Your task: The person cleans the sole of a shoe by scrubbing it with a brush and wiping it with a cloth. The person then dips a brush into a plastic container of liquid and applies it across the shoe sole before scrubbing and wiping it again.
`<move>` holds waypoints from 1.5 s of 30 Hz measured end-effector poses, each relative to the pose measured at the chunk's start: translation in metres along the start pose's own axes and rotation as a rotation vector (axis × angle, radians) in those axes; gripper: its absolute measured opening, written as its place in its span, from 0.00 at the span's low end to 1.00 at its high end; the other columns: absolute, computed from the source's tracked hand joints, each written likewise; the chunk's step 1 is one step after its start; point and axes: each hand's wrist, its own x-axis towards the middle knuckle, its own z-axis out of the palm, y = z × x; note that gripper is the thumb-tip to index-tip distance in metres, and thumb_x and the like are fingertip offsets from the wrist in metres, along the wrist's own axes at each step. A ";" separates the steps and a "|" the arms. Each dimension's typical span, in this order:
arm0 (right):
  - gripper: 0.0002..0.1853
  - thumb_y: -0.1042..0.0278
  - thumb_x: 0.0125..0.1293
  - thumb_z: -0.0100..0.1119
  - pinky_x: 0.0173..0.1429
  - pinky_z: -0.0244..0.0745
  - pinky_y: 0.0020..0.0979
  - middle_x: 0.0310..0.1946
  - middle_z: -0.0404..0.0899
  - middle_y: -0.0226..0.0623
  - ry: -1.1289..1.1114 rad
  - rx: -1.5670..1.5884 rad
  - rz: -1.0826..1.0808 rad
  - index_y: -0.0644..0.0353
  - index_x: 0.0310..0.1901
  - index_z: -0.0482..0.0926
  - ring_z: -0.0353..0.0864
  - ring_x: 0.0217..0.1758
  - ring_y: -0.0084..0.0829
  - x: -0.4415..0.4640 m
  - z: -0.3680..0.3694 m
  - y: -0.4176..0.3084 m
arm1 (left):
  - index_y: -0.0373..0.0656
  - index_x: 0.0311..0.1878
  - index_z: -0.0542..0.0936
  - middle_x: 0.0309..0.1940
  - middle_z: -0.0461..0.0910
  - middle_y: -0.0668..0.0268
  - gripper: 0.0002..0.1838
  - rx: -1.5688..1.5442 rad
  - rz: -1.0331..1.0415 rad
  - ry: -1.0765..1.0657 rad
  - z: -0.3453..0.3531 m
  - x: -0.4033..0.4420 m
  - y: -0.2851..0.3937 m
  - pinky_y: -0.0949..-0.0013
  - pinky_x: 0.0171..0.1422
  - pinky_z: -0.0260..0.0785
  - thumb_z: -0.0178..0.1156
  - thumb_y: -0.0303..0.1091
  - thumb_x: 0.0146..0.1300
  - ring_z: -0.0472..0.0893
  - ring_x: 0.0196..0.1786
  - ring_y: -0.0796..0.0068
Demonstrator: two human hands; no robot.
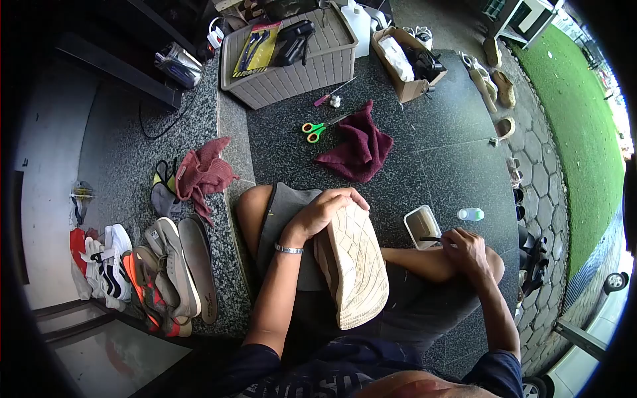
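A cream shoe lies over my lap with its patterned sole facing up. My left hand is wrapped round its upper end. To the right, above my knee, my right hand pinches a thin dark tool, whose tip reaches over a clear plastic tub with pale contents. A small bottle with a green end lies beside the tub. Above the shoe are a maroon cloth and green-orange scissors, their blades partly under the cloth. A grey cloth covers part of my left leg.
A grey lidded box stands at the top beside an open cardboard box. On the left ledge are a reddish cloth and several shoes. More footwear lines the paving at right.
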 end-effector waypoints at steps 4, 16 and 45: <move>0.05 0.66 0.67 0.66 0.41 0.84 0.42 0.33 0.85 0.36 0.035 0.066 0.010 0.57 0.39 0.84 0.88 0.36 0.42 -0.001 -0.003 -0.003 | 0.33 0.50 0.82 0.47 0.86 0.55 0.24 -0.017 -0.011 -0.005 0.000 0.001 -0.001 0.64 0.64 0.74 0.44 0.44 0.72 0.84 0.52 0.68; 0.07 0.63 0.71 0.63 0.45 0.82 0.46 0.41 0.86 0.40 -0.121 0.157 0.116 0.56 0.43 0.84 0.88 0.41 0.47 0.021 0.006 -0.003 | 0.32 0.49 0.82 0.47 0.85 0.55 0.24 0.011 0.003 -0.002 0.001 0.001 0.002 0.64 0.64 0.73 0.43 0.43 0.71 0.84 0.52 0.68; 0.05 0.68 0.66 0.68 0.36 0.83 0.37 0.35 0.81 0.32 -0.001 -0.048 -0.292 0.56 0.39 0.81 0.87 0.33 0.36 0.035 0.015 -0.005 | 0.32 0.49 0.82 0.47 0.86 0.55 0.24 -0.035 -0.029 -0.003 0.001 0.002 -0.001 0.64 0.63 0.74 0.44 0.42 0.71 0.84 0.52 0.68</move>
